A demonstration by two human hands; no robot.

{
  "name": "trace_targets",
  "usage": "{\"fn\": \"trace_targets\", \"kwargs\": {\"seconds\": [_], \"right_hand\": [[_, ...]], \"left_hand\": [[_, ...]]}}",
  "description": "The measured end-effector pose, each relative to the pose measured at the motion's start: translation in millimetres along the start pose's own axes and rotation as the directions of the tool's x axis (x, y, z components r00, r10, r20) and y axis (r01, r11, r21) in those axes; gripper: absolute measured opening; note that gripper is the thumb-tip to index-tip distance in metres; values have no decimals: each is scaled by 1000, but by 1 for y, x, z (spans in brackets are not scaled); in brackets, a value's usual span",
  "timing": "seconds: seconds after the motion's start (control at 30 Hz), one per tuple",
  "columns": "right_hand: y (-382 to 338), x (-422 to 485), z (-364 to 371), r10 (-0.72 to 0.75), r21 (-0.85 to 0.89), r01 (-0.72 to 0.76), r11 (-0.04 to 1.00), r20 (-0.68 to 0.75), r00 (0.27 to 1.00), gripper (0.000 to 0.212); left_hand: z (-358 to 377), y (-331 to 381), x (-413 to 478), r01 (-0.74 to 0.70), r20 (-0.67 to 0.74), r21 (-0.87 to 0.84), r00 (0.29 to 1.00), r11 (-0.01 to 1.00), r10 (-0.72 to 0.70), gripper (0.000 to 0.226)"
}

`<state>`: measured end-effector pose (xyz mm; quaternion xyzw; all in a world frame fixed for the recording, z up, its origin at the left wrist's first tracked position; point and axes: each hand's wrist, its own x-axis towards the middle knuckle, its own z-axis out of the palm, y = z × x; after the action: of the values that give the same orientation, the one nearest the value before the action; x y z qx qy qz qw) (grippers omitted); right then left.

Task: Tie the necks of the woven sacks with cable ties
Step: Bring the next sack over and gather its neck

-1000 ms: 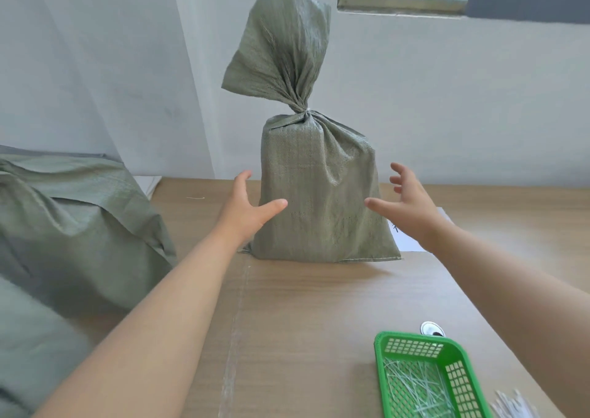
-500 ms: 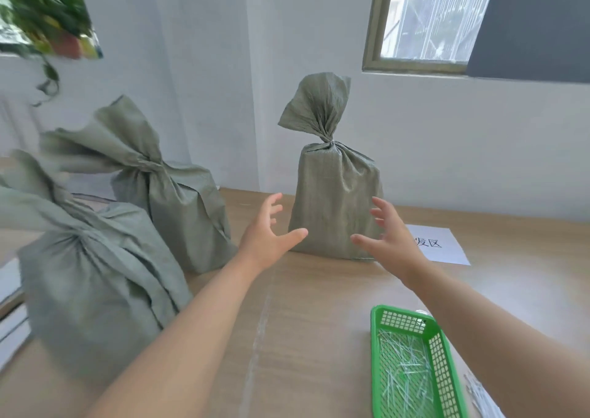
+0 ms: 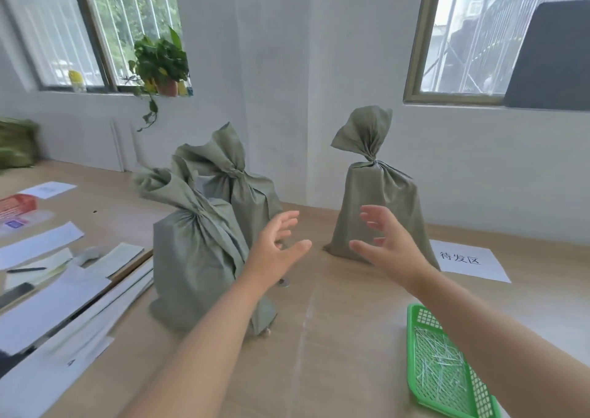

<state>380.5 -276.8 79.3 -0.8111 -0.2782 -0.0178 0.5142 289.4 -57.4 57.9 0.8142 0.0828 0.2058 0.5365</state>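
Closest in, at the right edge of the wooden counter [image 3: 335, 353], sits a green plastic basket [image 3: 415, 337] with a loose heap of pale cable ties [image 3: 439, 366] in it. On the left, white papers [image 3: 54, 309] lie strewn, some overlapping. Both forearms reach forward over the bare middle of the counter. The left hand [image 3: 274, 251] is spread, its grip released and holding nothing, just in front of the nearest woven sack [image 3: 194, 258], whose neck is bunched and twisted. The right hand [image 3: 388, 245] is likewise spread with nothing in its grip, palm turned inward, overlapping the lower front of the right-hand sack [image 3: 376, 207]; I cannot tell whether it touches the fabric. That sack stands upright, cinched tight at the neck, beside a white sheet with printed characters [image 3: 463, 258]. A third sack [image 3: 245, 194] stands just behind the nearest one. Farther back, a potted plant [image 3: 161, 63] rests on the windowsill.
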Motion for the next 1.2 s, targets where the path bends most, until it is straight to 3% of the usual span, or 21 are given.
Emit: {"fn": "trace_targets", "kwargs": {"seconds": [0.2,0.43,0.6,0.73,0.93,1.2], "right_hand": [[-46,2,78,-36,-2,36,999,32,999,55],[-93,35,193,-10,28,9,1000,14,1000,53],[-115,65,256,81,17,-82,996,58,995,76],[-127,90,290,118,-32,-115,993,120,986,96],[-116,132,328,137,-148,-112,983,175,975,108],[-90,174,373,174,-149,-146,978,193,966,114]], "left_hand": [[-86,-34,-14,37,-46,-29,998,999,-39,35],[-218,-95,0,97,-62,-21,993,995,-98,30],[-280,-132,22,174,-65,41,983,984,-171,37],[-304,-143,41,184,-39,47,982,982,-182,63],[-310,-164,80,171,-48,94,985,981,-167,95],[-299,-185,132,96,53,159,993,983,-105,79]]}}
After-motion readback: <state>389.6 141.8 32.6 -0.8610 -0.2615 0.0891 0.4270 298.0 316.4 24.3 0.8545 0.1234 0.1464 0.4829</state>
